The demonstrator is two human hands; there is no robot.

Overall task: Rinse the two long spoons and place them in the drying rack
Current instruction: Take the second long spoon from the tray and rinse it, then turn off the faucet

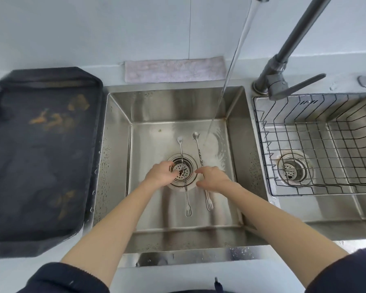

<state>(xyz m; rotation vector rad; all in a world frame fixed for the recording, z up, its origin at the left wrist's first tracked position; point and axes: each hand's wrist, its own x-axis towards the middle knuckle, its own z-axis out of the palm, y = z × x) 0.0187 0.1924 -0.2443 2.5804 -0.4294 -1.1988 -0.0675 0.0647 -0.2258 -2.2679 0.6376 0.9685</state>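
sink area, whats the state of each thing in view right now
faucet: running, stream hitting the sink floor right of the spoons
left spoon: lying flat across the drain
right spoon: lying flat beside it
left hand: reaching at the left spoon, grip unclear
right hand: over the right spoon, grip unclear
drying rack: empty
black tray: stained

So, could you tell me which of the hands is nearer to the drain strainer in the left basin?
Left. The left hand overlaps the drain strainer; the right hand sits just beside it.
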